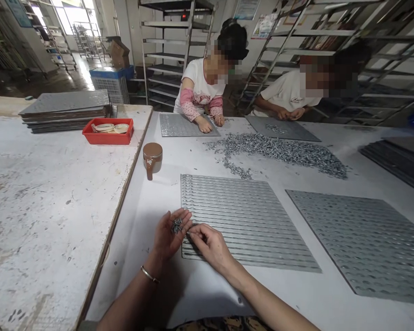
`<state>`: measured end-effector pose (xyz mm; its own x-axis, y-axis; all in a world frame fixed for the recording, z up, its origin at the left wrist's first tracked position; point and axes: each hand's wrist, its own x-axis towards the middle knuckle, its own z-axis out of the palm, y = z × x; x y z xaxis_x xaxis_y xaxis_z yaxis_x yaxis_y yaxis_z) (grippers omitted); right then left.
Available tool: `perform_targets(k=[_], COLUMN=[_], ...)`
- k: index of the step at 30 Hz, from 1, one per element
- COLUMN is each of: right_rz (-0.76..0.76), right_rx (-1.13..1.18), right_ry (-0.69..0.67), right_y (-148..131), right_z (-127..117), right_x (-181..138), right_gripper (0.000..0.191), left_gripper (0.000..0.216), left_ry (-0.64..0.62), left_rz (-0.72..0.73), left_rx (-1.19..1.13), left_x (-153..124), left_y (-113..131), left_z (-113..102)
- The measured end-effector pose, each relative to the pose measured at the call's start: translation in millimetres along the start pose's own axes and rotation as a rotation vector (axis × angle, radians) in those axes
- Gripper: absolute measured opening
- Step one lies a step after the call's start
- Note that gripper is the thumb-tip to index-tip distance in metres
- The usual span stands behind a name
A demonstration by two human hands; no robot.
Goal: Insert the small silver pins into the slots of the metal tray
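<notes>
My left hand (169, 232) is palm up and cupped, with a small heap of shiny grey slivers (176, 225) in it. Beside its fingertips, my right hand (210, 243) has thumb and forefinger pinched together; whatever is between them is too small to make out. Both hands are over the left edge of a grey ridged tray (241, 220). Short dark pieces sit in the grooves along the tray's left side. A second grey tray (362, 239), dotted with many dark pieces in rows, lies to the right.
A long pile of grey slivers (283, 151) spreads across the table's far half. Two people work opposite at flat trays (172, 126). A brown lidded mug (152, 156) stands left, near a red bin (106, 138). Stacked trays (65, 110) rest far left; dark trays (396, 161) lie right.
</notes>
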<state>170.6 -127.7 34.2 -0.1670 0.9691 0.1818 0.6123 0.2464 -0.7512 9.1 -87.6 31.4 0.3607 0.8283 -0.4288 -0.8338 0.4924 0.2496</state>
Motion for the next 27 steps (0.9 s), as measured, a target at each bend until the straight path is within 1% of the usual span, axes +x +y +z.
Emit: perform_targets(k=[2, 4, 8, 12, 14, 19, 25, 27], right_rz=[-0.024, -0.086, -0.146, -0.202, -0.207, -0.220, -0.281, -0.293], right_rx=[-0.024, -0.083, -0.284, -0.433, -0.447, -0.381, -0.459, -0.412], right_ry=[-0.047, -0.099, -0.118, -0.109, -0.111, -0.096, -0.102, -0.101], right_y=[5.9, 10.5, 14.8, 16.1, 15.6, 12.1, 14.3, 15.2], right_z=[2.1, 7.6, 22.2, 27.8, 25.7, 19.3, 28.2, 27.8], right_x=[-8.6, -18.9, -34.5, -37.3, -35.6, -33.8, -42.9, -44.1], right_gripper=[0.016, 0.019, 0.028, 0.030, 0.031, 0.032, 0.031, 0.032], left_gripper=[0.029, 0.028, 0.026, 0.025, 0.024, 0.025, 0.026, 0.026], left_ry=[0.089, 0.143, 0.163, 0.181, 0.172, 0.099, 0.102, 0.107], left_rz=[0.043, 0.081, 0.067, 0.047, 0.043, 0.016, 0.033, 0.040], left_rx=[-0.044, -0.077, -0.098, -0.106, -0.099, -0.047, -0.045, -0.052], left_x=[-0.5, -1.2, -2.2, -2.0, -2.1, -3.0, -1.8, -1.1], left_y=[5.8, 10.5, 13.0, 10.0, 8.4, 5.5, 5.4, 6.4], left_z=[3.4, 6.4, 9.8, 9.7, 9.1, 7.2, 5.7, 5.7])
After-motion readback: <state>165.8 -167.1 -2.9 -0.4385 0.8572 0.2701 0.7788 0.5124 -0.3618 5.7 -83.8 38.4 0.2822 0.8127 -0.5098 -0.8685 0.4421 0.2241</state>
